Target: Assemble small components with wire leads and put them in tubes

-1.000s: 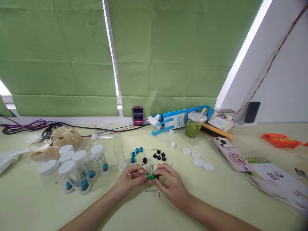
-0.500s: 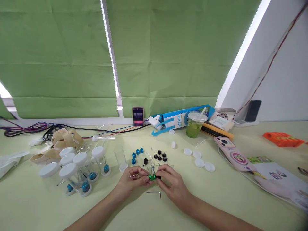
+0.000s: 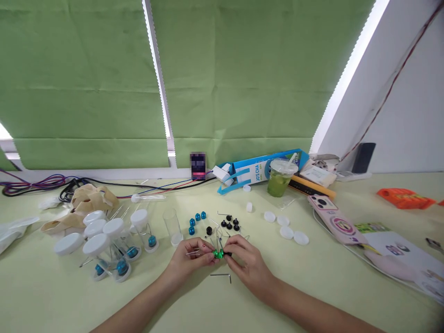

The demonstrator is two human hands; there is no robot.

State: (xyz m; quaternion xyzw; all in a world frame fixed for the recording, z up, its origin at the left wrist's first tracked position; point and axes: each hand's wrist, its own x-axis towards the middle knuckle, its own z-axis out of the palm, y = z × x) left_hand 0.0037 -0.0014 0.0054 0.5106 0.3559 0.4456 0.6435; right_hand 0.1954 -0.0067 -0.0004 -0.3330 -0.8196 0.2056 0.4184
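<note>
A small shiny green metal part (image 3: pixel 218 254) is pinched in the fingertips of my left hand (image 3: pixel 187 260), with thin metal wires sticking out beside them. My right hand (image 3: pixel 250 260) closes thumb and fingers on a small black piece (image 3: pixel 227 253) that meets the green part's right side. An L-shaped hex key (image 3: pixel 221 275) lies on the table just below both hands. Beyond my fingers are several black thumbscrew-like pieces (image 3: pixel 229 225), a lone black knob (image 3: pixel 208 230), bent thin wires and several blue metal parts (image 3: pixel 192 222).
An uncapped clear tube (image 3: pixel 171 224) stands left of the blue parts. Further left, white-capped tubes (image 3: pixel 114 226) hold blue parts. White caps (image 3: pixel 286 232), a green drink cup (image 3: pixel 279 182) and a pink-cased phone (image 3: pixel 335 222) are to the right. Cables (image 3: pixel 38 185) run along the back.
The view has shifted very slightly. Both hands keep the same grip on the green part and the black piece, with hardly any visible movement.
</note>
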